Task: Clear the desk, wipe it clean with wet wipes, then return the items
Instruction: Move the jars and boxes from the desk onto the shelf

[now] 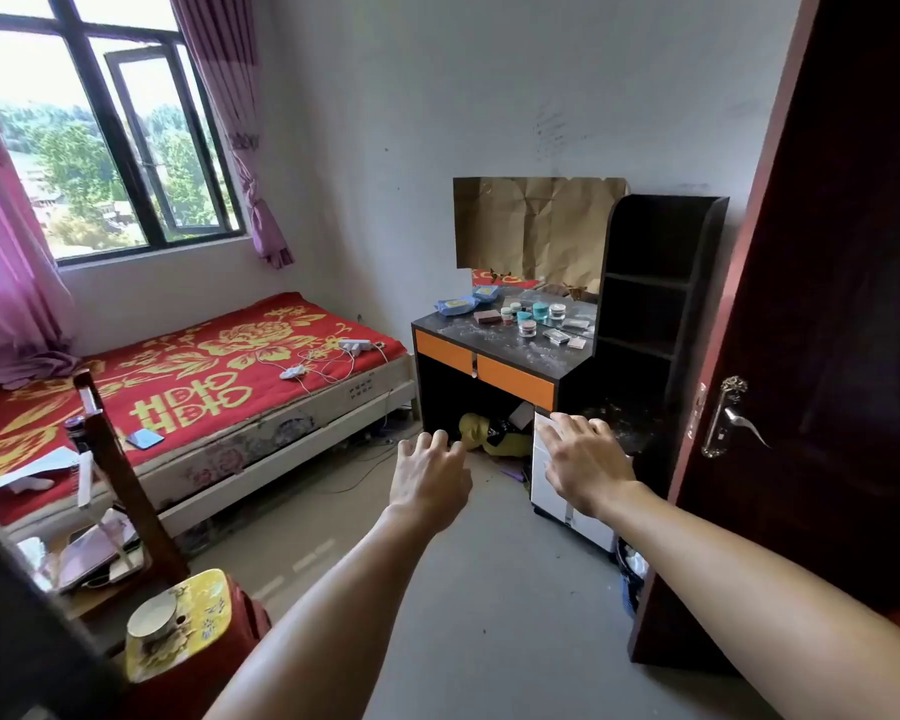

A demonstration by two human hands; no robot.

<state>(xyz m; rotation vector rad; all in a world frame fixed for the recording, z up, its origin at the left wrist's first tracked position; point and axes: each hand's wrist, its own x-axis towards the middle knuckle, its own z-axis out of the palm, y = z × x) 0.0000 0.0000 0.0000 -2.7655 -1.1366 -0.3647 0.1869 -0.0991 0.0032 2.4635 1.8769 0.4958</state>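
A dark desk (494,341) with two orange drawer fronts stands against the far wall, its top dusty. On it lie two blue wet-wipe packs (457,304), several small cosmetic jars (540,311), a pinkish box (487,317) and flat sachets (567,335). Both my arms reach forward in mid-air, well short of the desk. My left hand (427,478) has loosely spread fingers and holds nothing. My right hand (583,462) is spread too and empty.
A bed (219,376) with a red cover, chargers and a phone fills the left. A dark shelf unit (655,293) adjoins the desk; a white cabinet (557,506) stands below. A dark door (822,356) stands open at right. A red stool (188,631) and wooden chair (126,491) are near left. Bare floor lies ahead.
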